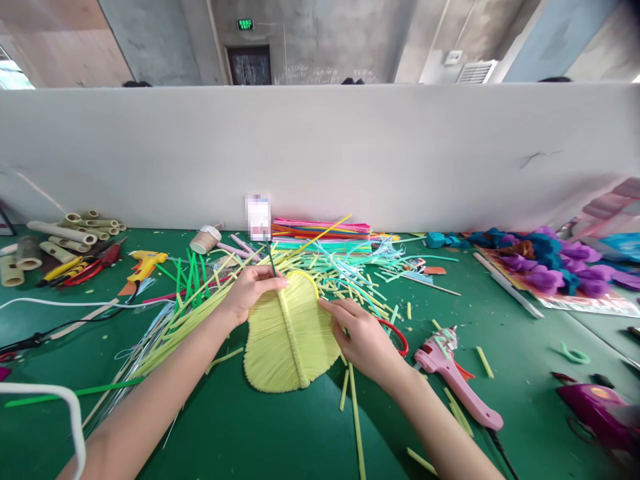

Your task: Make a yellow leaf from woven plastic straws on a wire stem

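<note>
A yellow-green leaf (270, 340) made of pipe cleaners, with a thick midrib and fine ribs, hangs tilted over the table in front of me. My left hand (253, 290) pinches its top end, where a dark thin stem (272, 259) sticks up between the fingers. A brighter yellow pipe cleaner (307, 279) runs along the upper right rim. On that right rim my right hand (357, 330) is closed, index finger stretched along the edge; its thumb is mostly hidden. Just beyond the right wrist shows a red scissors handle (399, 335), partly covered.
Loose pipe cleaners and cut pieces (350, 273) litter the green table (220, 427). To the right lie a pink glue gun (460, 387), a purple tool (595, 413) and purple-blue flowers (555, 260). Left are a yellow glue gun (145, 265), pliers (93, 267) and bamboo tubes (65, 243). A white partition (320, 147) stands behind.
</note>
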Available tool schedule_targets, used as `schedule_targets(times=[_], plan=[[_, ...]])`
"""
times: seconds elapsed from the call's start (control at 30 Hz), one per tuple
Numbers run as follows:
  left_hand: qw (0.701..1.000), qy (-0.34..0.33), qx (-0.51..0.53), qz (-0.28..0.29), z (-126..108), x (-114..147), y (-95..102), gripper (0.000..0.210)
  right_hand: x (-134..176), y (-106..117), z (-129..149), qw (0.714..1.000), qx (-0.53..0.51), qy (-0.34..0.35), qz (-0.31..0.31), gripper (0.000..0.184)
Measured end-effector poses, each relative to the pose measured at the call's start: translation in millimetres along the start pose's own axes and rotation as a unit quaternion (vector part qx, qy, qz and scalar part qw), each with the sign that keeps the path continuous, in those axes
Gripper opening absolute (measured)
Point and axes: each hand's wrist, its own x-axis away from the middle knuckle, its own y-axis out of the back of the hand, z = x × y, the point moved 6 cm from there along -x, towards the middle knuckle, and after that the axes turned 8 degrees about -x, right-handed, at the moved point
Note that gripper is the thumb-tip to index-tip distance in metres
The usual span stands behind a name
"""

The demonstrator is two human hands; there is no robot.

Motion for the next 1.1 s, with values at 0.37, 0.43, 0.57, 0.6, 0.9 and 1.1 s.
schedule_targets(times=[0.37, 0.43, 0.57, 0.6, 0.9, 1.1], plan=[[1.000, 0.021, -0.013, 0.020, 9.5, -6.3, 1.8, 0.022, -2.5, -5.1, -14.8, 0.990, -0.123, -0.060, 0.031, 0.041], [0.999, 0.026, -0.013, 0.022, 12.6, -8.2, 3.9, 0.022, -2.1, -6.1, -13.9, 0.988, -0.131, -0.068, 0.036, 0.043], [0.999, 0.038, -0.008, 0.022, 23.9, -14.3, 9.4, 0.021, 1.1, -11.4, -14.6, 0.981, -0.148, -0.110, 0.057, 0.050], [0.999, 0.042, -0.005, 0.020, 27.3, -16.1, 10.6, 0.022, 1.9, -12.8, -15.4, 0.979, -0.156, -0.120, 0.059, 0.052], [0.998, 0.055, 0.012, 0.022, 37.4, -20.0, 10.0, 0.019, 3.3, -19.8, -20.4, 0.973, -0.183, -0.130, 0.054, 0.048], [0.998, 0.053, 0.009, 0.026, 37.8, -18.0, 7.5, 0.021, 5.0, -20.3, -22.6, 0.970, -0.195, -0.139, 0.051, 0.041]])
